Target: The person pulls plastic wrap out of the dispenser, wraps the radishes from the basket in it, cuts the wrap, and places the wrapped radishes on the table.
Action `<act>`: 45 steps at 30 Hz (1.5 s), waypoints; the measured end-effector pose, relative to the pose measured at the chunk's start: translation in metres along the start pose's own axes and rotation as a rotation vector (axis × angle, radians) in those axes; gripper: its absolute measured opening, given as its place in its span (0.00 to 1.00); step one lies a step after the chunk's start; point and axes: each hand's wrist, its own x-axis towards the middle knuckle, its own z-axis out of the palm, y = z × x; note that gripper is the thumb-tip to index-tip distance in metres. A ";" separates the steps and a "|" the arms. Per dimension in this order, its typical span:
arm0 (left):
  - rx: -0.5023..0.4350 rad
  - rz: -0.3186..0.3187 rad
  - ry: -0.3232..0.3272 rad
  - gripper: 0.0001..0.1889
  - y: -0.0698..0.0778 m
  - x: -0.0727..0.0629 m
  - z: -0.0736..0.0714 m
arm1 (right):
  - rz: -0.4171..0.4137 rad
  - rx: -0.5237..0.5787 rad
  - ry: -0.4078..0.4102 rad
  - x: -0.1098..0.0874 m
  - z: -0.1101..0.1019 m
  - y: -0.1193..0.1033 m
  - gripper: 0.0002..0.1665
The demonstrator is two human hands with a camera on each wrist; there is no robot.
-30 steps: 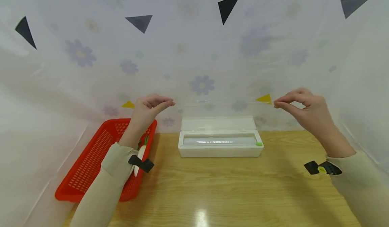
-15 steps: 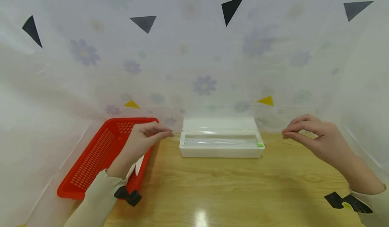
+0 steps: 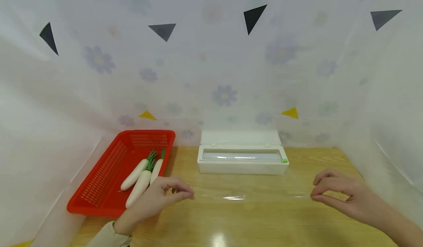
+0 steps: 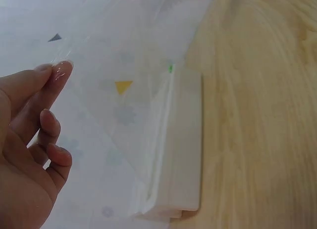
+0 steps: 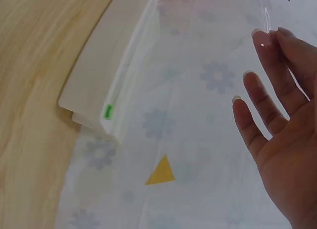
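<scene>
A clear sheet of plastic wrap (image 3: 234,198) stretches between my hands, showing mostly by its bright glints. My left hand (image 3: 165,195) pinches one corner between thumb and forefinger, in front of the basket's right side. At the right, my right hand (image 3: 343,195) pinches the opposite corner the same way. Behind the sheet stands a white plastic wrap dispenser box (image 3: 242,167), its lid raised and a roll of wrap (image 3: 241,156) inside. In the left wrist view the film slants from the fingertips (image 4: 62,70) to the box's edge. A green slider (image 5: 108,112) sits at the box's end.
A red plastic basket (image 3: 96,212) at the left holds three white radishes (image 3: 140,186) with green tops. Under everything is a wood-grain table (image 3: 264,221). A flower-patterned curtain (image 3: 198,74) hangs behind and along both sides.
Both hands have come down and toward me from high before the curtain, still pinching the wrap. The left hand no longer covers most of the radishes. The box has stayed in place.
</scene>
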 end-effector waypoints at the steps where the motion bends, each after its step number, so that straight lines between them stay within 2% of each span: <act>1: -0.008 0.006 -0.021 0.07 -0.005 -0.004 0.005 | 0.032 -0.012 -0.033 -0.008 0.004 0.000 0.12; 3: -0.027 0.003 -0.068 0.06 -0.014 -0.011 0.015 | 0.073 -0.042 -0.089 -0.022 0.012 0.001 0.22; 5: -0.039 0.023 -0.111 0.06 -0.023 -0.018 0.023 | 0.090 -0.072 -0.143 -0.034 0.022 0.001 0.25; 10: -0.038 -0.046 -0.231 0.06 -0.046 -0.032 0.042 | -0.002 -0.116 -0.205 -0.063 0.051 0.007 0.12; 12: -0.012 -0.042 -0.267 0.06 -0.057 -0.037 0.049 | -0.037 -0.159 -0.215 -0.074 0.062 0.011 0.12; 14: 0.041 0.005 -0.292 0.06 -0.069 -0.040 0.056 | -0.066 -0.189 -0.228 -0.083 0.073 0.015 0.15; 17: 0.197 0.115 -0.313 0.05 -0.085 -0.044 0.065 | -0.127 -0.238 -0.237 -0.094 0.087 0.025 0.19; 19: 0.283 0.170 -0.337 0.05 -0.094 -0.046 0.071 | -0.154 -0.258 -0.242 -0.100 0.094 0.031 0.18; 21: 0.330 0.205 -0.361 0.05 -0.100 -0.047 0.075 | -0.167 -0.272 -0.249 -0.106 0.100 0.035 0.16; 23: 0.359 0.223 -0.372 0.05 -0.103 -0.048 0.077 | -0.147 -0.262 -0.264 -0.110 0.103 0.036 0.14; 25: 0.359 0.213 -0.378 0.05 -0.103 -0.050 0.079 | -0.130 -0.259 -0.279 -0.114 0.106 0.036 0.12; 28: 0.325 0.137 -0.399 0.04 -0.102 -0.051 0.080 | -0.118 -0.299 -0.277 -0.116 0.110 0.034 0.08; 30: 0.282 0.054 -0.423 0.04 -0.100 -0.052 0.079 | -0.135 -0.330 -0.257 -0.116 0.112 0.034 0.07; 32: 0.265 0.016 -0.432 0.05 -0.100 -0.053 0.079 | -0.145 -0.348 -0.241 -0.116 0.113 0.033 0.07; 34: 0.256 0.008 -0.431 0.05 -0.100 -0.054 0.080 | -0.153 -0.336 -0.242 -0.116 0.114 0.033 0.06; 39: 0.298 0.098 -0.401 0.05 -0.105 -0.057 0.080 | -0.129 -0.313 -0.284 -0.117 0.118 0.033 0.06; 45: 0.465 0.219 -0.402 0.04 -0.108 -0.054 0.078 | -0.115 -0.336 -0.330 -0.118 0.120 0.031 0.09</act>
